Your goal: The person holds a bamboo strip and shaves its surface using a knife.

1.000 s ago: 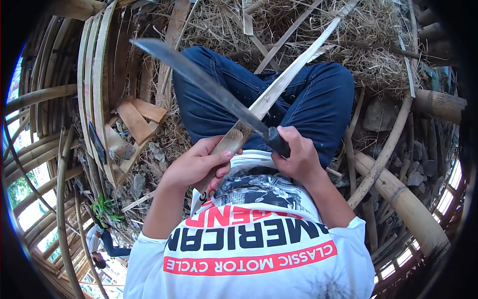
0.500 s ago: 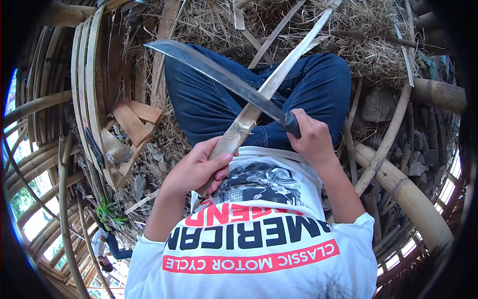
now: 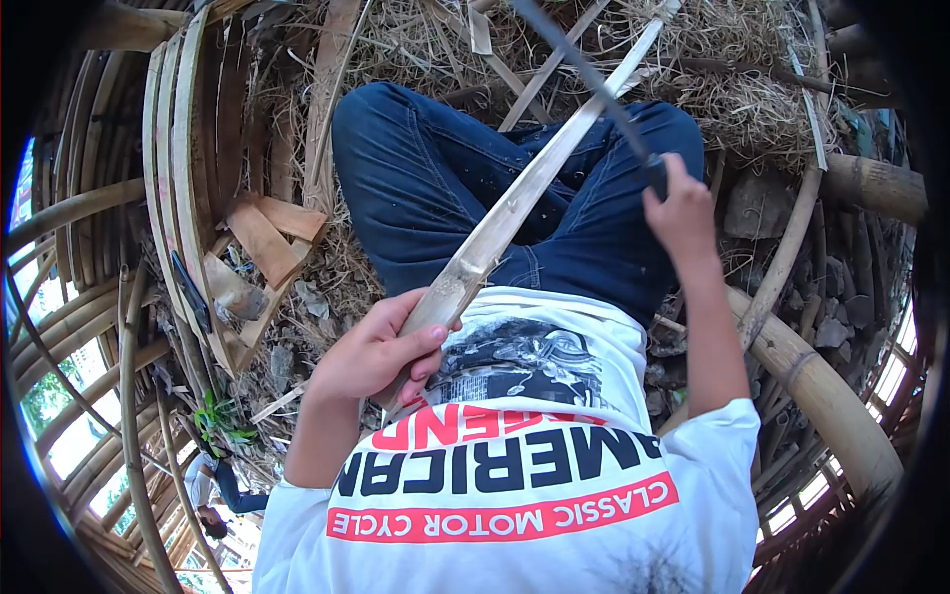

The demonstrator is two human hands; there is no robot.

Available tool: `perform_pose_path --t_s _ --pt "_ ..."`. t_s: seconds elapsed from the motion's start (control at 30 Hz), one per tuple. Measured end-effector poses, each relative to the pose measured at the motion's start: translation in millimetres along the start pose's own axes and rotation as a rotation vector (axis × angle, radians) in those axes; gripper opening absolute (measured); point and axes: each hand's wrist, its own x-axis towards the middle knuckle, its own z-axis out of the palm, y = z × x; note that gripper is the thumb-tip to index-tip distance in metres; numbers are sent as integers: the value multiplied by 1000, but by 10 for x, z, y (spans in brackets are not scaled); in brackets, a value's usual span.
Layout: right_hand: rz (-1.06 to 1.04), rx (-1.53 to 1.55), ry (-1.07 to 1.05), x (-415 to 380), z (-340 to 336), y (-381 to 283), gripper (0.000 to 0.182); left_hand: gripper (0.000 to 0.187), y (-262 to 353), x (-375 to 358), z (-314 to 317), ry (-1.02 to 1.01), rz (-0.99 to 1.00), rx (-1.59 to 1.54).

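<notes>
1. Here's the wooden strip (image 3: 515,206), long and slim: pale and smooth-looking along its upper run, greyer near the grip, with a rough nick just above the fingers and a narrower far end.
2. It slants over the dark jeans (image 3: 406,188), from the front of the white shirt (image 3: 515,569) up towards the dry straw (image 3: 732,109).
3. Left hand (image 3: 381,351) wraps round the strip's near end, thumb on top.
4. Right hand (image 3: 683,213) grips the long knife (image 3: 594,79) by its dark handle; the blurred blade crosses the strip in view, contact impossible to call, its tip out of frame.
5. Now the count: one strip held, one knife, two hands at work.
6. Off left, three pale curved slats (image 3: 186,148), two reddish-brown offcuts (image 3: 261,243), one green plant (image 3: 220,421), and one other person (image 3: 226,483).
</notes>
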Motion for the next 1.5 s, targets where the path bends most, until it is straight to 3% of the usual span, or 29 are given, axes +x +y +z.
perform_pose_path --t_s 0.13,0.3,0.53,0.87,1.13,1.47,1.5 --pt "29 9 38 225 -24 360 26 23 -15 41 11 -6 11 20" --pt "-23 248 188 -26 -35 -41 30 24 23 72 -15 -6 18 23" --pt "-108 481 -87 -602 -183 -789 30 23 25 197 8 24 59 139" --pt "-255 249 -225 -457 -163 -669 34 17 49 167 148 147 58 319" --pt "-292 220 -56 -431 -27 -638 31 18 97 119 160 155 43 275" --pt "-312 193 -24 -310 -11 -505 28 18 117 59 159 173 33 289" --pt "-220 129 -38 -262 -4 -411 27 18 131 8 150 173 30 290"
